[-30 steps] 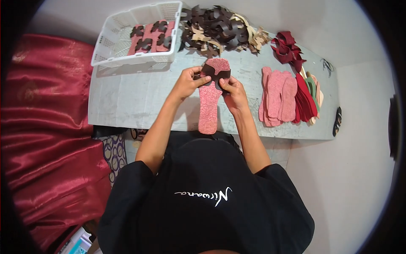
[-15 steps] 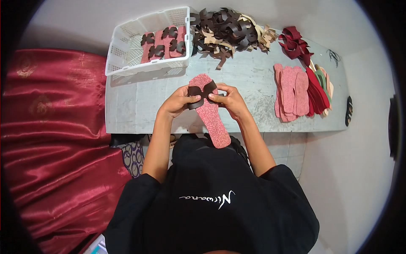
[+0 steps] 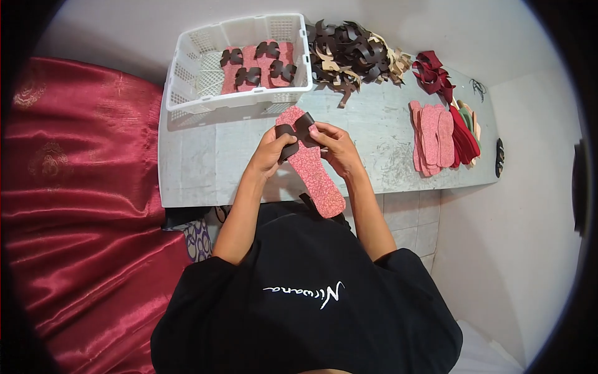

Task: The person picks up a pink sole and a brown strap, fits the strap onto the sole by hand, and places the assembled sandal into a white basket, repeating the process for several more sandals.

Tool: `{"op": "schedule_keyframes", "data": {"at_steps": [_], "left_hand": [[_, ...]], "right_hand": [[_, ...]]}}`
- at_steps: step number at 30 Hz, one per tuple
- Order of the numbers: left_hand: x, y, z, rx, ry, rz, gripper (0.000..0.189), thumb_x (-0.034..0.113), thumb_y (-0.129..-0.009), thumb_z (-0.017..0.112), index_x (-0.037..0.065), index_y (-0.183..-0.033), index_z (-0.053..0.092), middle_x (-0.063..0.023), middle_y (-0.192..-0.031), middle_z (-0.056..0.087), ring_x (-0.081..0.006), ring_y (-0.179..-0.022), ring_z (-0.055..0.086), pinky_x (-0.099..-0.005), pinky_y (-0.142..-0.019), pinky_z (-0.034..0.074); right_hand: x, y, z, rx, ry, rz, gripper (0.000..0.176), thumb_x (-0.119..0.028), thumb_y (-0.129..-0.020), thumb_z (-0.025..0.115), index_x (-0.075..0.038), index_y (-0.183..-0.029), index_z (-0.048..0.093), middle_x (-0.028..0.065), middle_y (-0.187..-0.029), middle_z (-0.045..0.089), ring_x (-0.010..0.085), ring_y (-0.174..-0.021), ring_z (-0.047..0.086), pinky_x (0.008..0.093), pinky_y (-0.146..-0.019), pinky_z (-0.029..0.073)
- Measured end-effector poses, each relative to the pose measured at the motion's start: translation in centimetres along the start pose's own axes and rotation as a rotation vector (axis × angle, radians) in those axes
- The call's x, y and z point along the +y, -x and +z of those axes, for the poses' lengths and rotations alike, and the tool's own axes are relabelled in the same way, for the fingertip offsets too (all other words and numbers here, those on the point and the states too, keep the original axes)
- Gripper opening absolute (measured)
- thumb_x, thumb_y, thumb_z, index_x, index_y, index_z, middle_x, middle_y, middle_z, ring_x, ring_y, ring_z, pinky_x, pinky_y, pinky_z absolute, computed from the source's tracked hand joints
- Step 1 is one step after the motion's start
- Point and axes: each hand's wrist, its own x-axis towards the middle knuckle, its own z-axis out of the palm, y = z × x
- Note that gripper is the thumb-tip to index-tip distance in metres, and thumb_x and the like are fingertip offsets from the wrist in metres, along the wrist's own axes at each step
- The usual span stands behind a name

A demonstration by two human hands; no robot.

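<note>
A pink patterned sole (image 3: 316, 181) slants over the table's near edge, its narrower end toward my body. Across its upper part lies a dark brown crossed strap (image 3: 303, 129). My left hand (image 3: 270, 149) grips the sole and strap from the left, thumb on top of the strap. From the right, my right hand (image 3: 337, 148) holds the other side, its thumb pressed on the strap near the upper right. The fingers under the sole are mostly hidden.
A white basket (image 3: 240, 98) holds several pink soles with brown straps. Beside it are a pile of brown and beige straps (image 3: 352, 53), dark red straps (image 3: 433, 75), pink soles (image 3: 430, 137) and red soles (image 3: 464, 140). Red cloth (image 3: 93, 149) hangs left.
The view has shifted, so the basket appears farther right. My right thumb has moved up the strap toward its upper right part. Both hands still hold the sole.
</note>
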Motion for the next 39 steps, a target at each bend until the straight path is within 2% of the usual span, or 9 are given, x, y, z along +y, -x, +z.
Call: {"op": "schedule_keyframes", "data": {"at_steps": [11,13,16,20,23,26,28,33,39], "left_hand": [[4.2,1.9,-4.8,0.084,-0.046,0.314,0.034,0.001,-0.088,0.061,0.002,-0.121,0.054,-0.0029,-0.104,0.061,-0.0113,-0.091,0.061,-0.0264,-0.084,0.051],[4.7,1.7,-5.4,0.090,0.031,0.316,0.032,0.002,-0.088,0.061,0.003,-0.120,0.054,-0.0027,-0.103,0.061,-0.0114,-0.090,0.061,-0.0260,-0.083,0.050],[5.4,1.5,-5.9,0.143,0.146,0.333,0.026,0.003,-0.089,0.060,0.005,-0.114,0.055,-0.0017,-0.099,0.060,-0.0107,-0.086,0.060,-0.0247,-0.078,0.050],[5.0,0.4,-7.3,0.265,0.259,0.443,0.018,0.000,-0.086,0.059,0.006,-0.103,0.056,0.0003,-0.091,0.056,-0.0097,-0.080,0.056,-0.0254,-0.073,0.047],[6.0,0.6,-7.3,0.426,0.191,0.495,0.016,0.003,-0.086,0.060,0.006,-0.100,0.055,0.0002,-0.090,0.056,-0.0097,-0.079,0.055,-0.0256,-0.070,0.046],[6.3,0.3,-7.7,0.568,0.066,0.558,0.015,0.005,-0.084,0.062,0.006,-0.098,0.056,0.0001,-0.089,0.055,-0.0103,-0.079,0.053,-0.0268,-0.070,0.045],[6.4,0.2,-7.9,0.626,-0.049,0.621,0.021,0.002,-0.085,0.060,0.001,-0.106,0.056,-0.0025,-0.094,0.058,-0.0128,-0.081,0.054,-0.0286,-0.075,0.046],[7.0,0.6,-7.6,0.630,-0.107,0.669,0.020,0.002,-0.085,0.060,0.001,-0.104,0.055,-0.0025,-0.092,0.058,-0.0130,-0.081,0.054,-0.0282,-0.075,0.046],[6.6,-0.7,-8.6,0.569,0.111,0.590,0.011,0.002,-0.080,0.062,0.008,-0.086,0.055,0.0025,-0.079,0.055,-0.0078,-0.068,0.051,-0.0249,-0.058,0.040]], "right_hand": [[4.3,-4.5,6.8,-0.006,-0.065,-0.113,0.033,-0.022,-0.094,0.068,-0.002,-0.121,0.064,0.0032,-0.102,0.069,0.0116,-0.090,0.066,0.0281,-0.075,0.054],[3.8,-4.6,8.5,-0.051,-0.451,-0.106,0.038,-0.024,-0.097,0.064,-0.002,-0.128,0.058,0.0058,-0.105,0.069,0.0140,-0.095,0.067,0.0298,-0.077,0.055],[7.3,-5.9,6.7,-0.042,-0.333,-0.166,0.041,-0.026,-0.099,0.061,-0.001,-0.131,0.054,0.0094,-0.112,0.067,0.0168,-0.103,0.066,0.0335,-0.085,0.055],[10.5,-4.4,9.2,-0.127,-0.218,-0.083,0.031,-0.010,-0.093,0.065,0.001,-0.121,0.058,0.0127,-0.116,0.064,0.0191,-0.111,0.063,0.0358,-0.095,0.051],[9.1,-3.4,14.2,-0.111,-0.242,-0.077,0.044,-0.009,-0.087,0.072,-0.001,-0.126,0.054,0.0120,-0.115,0.064,0.0202,-0.107,0.063,0.0393,-0.098,0.047],[8.5,-3.9,17.3,0.067,-0.288,-0.019,0.023,-0.017,-0.089,0.071,-0.008,-0.107,0.058,0.0040,-0.105,0.065,0.0135,-0.100,0.060,0.0389,-0.093,0.042],[8.4,-5.0,17.7,0.096,-0.303,0.063,0.022,-0.021,-0.090,0.070,-0.010,-0.105,0.058,0.0016,-0.101,0.065,0.0118,-0.097,0.058,0.0381,-0.091,0.040],[8.5,-6.3,18.5,0.144,-0.268,0.150,0.021,-0.029,-0.092,0.068,-0.013,-0.102,0.061,-0.0030,-0.090,0.062,0.0102,-0.087,0.053,0.0362,-0.088,0.036],[9.7,-8.1,17.8,0.178,-0.456,0.167,0.015,-0.026,-0.090,0.068,-0.013,-0.097,0.064,-0.0028,-0.090,0.063,0.0120,-0.086,0.053,0.0365,-0.087,0.036]]}}
